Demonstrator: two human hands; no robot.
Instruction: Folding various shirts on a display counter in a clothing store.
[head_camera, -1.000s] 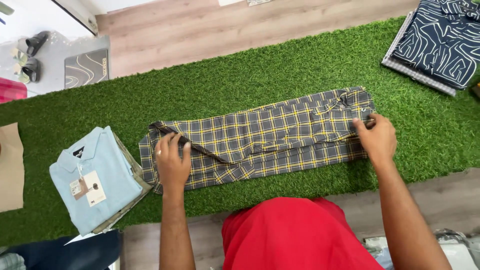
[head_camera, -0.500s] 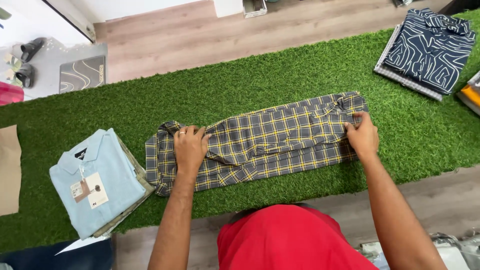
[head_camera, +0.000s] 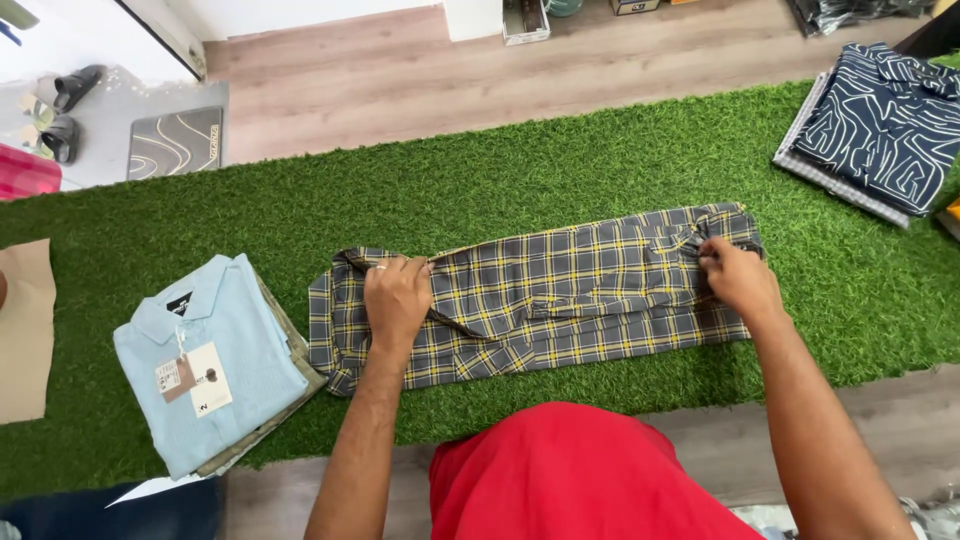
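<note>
Left hand (head_camera: 396, 296) flat on plaid shirt (head_camera: 560, 295), right hand (head_camera: 738, 280) pinching its far end

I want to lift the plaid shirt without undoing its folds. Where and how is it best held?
Probably at its two short ends, from above. The plaid shirt lies flat as a long narrow band on the green turf, and the left hand and right hand already rest near those ends. Pinching each end should keep the layers together.
</note>
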